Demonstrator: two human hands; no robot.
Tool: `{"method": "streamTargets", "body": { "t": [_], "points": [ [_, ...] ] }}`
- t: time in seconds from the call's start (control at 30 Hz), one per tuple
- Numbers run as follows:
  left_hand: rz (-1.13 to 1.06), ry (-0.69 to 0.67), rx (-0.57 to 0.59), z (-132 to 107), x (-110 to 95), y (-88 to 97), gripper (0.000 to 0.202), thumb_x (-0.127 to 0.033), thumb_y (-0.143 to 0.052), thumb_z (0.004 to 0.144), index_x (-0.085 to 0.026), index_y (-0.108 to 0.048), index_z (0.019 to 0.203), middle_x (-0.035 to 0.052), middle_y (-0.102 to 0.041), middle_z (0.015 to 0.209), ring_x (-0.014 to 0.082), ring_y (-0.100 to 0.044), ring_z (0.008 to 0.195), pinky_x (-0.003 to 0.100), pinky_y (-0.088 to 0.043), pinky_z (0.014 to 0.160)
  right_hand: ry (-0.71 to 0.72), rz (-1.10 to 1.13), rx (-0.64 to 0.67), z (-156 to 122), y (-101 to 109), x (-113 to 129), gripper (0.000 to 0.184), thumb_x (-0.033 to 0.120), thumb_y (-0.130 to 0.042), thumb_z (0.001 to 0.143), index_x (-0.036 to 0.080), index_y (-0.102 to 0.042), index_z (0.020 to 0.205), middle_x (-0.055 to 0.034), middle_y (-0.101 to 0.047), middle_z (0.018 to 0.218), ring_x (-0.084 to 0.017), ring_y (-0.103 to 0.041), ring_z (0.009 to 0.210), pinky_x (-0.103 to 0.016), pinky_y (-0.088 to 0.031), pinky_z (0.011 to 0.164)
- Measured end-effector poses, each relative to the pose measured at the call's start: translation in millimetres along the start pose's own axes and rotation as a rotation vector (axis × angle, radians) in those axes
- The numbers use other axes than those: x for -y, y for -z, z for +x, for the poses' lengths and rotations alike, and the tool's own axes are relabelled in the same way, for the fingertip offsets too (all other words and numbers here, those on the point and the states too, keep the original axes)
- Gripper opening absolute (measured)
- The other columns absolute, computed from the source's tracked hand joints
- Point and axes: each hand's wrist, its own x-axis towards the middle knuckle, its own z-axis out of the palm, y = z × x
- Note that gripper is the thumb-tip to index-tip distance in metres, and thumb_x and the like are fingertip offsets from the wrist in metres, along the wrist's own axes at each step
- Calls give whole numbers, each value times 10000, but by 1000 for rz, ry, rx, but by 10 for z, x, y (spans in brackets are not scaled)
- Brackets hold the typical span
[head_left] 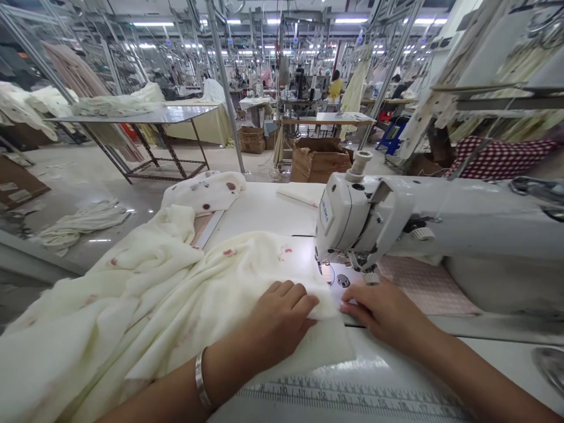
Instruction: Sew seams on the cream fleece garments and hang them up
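Cream fabric (176,299) with small reddish prints lay heaped over the left of the white worktable (259,211), its right-hand edge flattened just beside the needle area of a sewing machine (352,217). From my remote seat I saw the left hand (277,323) resting on that edge, fingers curled, thumb and forefinger seeming to pinch the cloth. The right hand (381,305) was in front of the machine head, thumb and forefinger tips close together; I could not tell whether they nipped the fabric or only touched its border. My chief worry was the heavy pile: its weight, hanging leftward, could have dragged the edge askew or stretched it if the left hand slackened. Loose folds might also have been caught under the layer near the needle, and the right fingertips were near enough that a slip could have hurt them. Pink checked cloth (427,282) lay beneath the machine's arm, where I judged it might snag the work. A ruler strip (343,399) ran along the front, and a dotted white cloth (202,194) sat behind the heap.
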Motion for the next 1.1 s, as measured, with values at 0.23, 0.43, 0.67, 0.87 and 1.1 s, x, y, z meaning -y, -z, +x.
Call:
{"method": "streamTargets", "body": {
  "t": [0.23,0.43,0.67,0.87,1.1],
  "points": [
    [-134,108,-176,-40,14,38,73,-180,-453,851,-186,-517,886,37,-544,819,192,-477,762,344,-376,684,259,-55,-99,17,-62,269,162,243,-453,902,226,-614,915,1,-502,652,-165,-422,656,-317,-294,656],
    [86,-124,-61,42,-42,8,128,-181,-437,876,-181,-531,788,21,-509,744,178,-440,679,320,-352,601,28,-4,102,20,-124,332,432,645,-600,713,213,-602,714,-19,-495,771,-202,-436,778,-364,-301,727],
    [125,-199,156,-160,-109,37,150,-251,-429,926,-196,-524,1028,20,-506,813,178,-445,735,327,-355,650,48,93,117,-228,-67,121,219,253,-390,938,232,-582,1042,-9,-484,728,-159,-428,705,-304,-292,651],
    [89,-163,159,-32,-166,48,181,-324,-423,927,-218,-548,1004,16,-532,823,182,-475,736,331,-376,639,41,20,55,-56,-113,73,293,171,-365,902,227,-582,1090,-16,-530,712,-166,-457,676,-288,-288,625],
    [-20,-45,87,49,-66,-63,237,-280,-491,894,-185,-493,1111,78,-524,1163,228,-438,1133,482,-238,1033,-61,39,2,-54,-142,45,218,224,-398,913,189,-528,742,-9,-573,708,-151,-511,666,-288,-296,643]
  ]
}}
